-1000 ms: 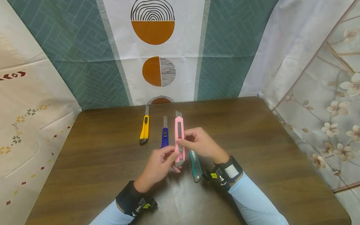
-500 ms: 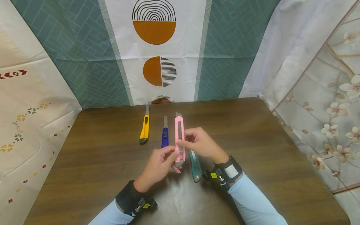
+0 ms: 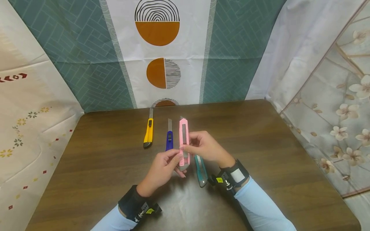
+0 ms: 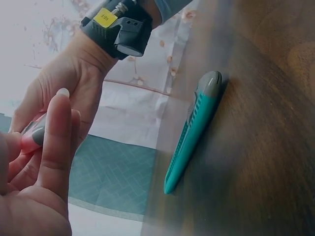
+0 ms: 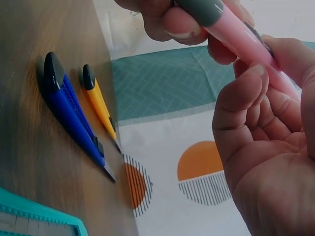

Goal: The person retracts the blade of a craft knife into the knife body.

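Observation:
Both hands hold a pink box cutter [image 3: 184, 131] above the table, its tip pointing away from the person. A short bit of blade shows at that tip. My left hand [image 3: 162, 170] pinches the grey-ended rear of the cutter between thumb and fingers. On its right side my right hand [image 3: 209, 147] grips the body, the thumb lying on the slider area. Beneath the right hand a teal box cutter [image 3: 201, 171] lies on the table, its front end hidden in the head view. A blue box cutter [image 3: 169, 138] with its blade out lies just left of the pink one.
Farther left on the wooden table [image 3: 101, 160] lies a yellow box cutter [image 3: 148, 131], blade extended toward the back edge. A patterned cloth [image 3: 190, 77] hangs behind the table, with more cloth at both sides.
The pink cutter's blade has slid back into the body, showing less than a second ago. The right thumb has moved slightly toward the person. The other cutters have stayed put.

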Demonstrator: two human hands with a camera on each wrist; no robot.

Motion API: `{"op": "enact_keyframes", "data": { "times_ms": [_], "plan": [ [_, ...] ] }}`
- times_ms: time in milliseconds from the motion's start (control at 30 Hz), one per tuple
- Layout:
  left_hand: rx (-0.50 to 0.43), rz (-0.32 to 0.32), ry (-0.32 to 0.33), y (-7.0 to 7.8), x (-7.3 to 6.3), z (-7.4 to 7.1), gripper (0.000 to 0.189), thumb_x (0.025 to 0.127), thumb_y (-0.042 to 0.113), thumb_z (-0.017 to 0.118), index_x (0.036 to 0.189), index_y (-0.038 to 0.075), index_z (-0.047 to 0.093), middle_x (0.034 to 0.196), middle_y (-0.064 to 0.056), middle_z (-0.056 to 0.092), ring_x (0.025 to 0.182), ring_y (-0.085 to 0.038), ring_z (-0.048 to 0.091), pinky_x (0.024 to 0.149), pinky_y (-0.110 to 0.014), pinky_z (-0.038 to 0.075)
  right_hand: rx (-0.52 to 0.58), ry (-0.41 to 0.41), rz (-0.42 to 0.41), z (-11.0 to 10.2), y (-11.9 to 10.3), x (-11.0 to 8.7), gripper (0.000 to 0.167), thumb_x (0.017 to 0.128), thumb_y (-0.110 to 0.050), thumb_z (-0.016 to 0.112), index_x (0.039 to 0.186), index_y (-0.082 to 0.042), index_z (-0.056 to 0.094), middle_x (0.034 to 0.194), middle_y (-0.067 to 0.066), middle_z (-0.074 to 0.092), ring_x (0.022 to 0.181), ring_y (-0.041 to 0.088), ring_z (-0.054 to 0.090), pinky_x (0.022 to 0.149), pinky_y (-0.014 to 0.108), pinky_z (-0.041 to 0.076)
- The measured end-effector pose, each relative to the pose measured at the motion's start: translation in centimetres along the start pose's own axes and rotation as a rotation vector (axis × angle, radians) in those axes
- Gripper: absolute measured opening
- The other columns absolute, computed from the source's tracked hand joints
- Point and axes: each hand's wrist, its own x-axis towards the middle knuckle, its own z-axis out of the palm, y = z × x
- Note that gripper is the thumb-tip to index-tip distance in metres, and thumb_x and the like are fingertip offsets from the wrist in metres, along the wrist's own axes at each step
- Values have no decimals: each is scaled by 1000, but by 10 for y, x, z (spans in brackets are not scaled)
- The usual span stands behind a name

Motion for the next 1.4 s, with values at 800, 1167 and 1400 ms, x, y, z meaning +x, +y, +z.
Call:
{"op": "enact_keyframes", "data": {
  "times_ms": [800,1167,1400],
  "plan": [
    [9,1,66,0,3,-4,23,103,22,63,118,4,67,101,-19,77,69,-19,77,72,-32,65,0,15,69,3,1,1,9,95,-16,75,97,-6,76,76,10,73,54,25,63,49,29,56],
    [-1,9,74,0,4,-4,21,102,20,64,115,3,67,97,-22,76,68,-19,77,72,-33,65,7,25,35,5,4,1,9,94,-12,76,100,-6,75,75,10,71,54,32,62,48,28,55],
    [2,-29,85,0,3,-4,25,103,21,64,117,1,66,97,-20,76,68,-21,77,72,-32,65,6,22,39,5,5,1,13,92,-12,77,102,-5,74,78,15,71,54,25,62,49,27,55]
  ]
}}
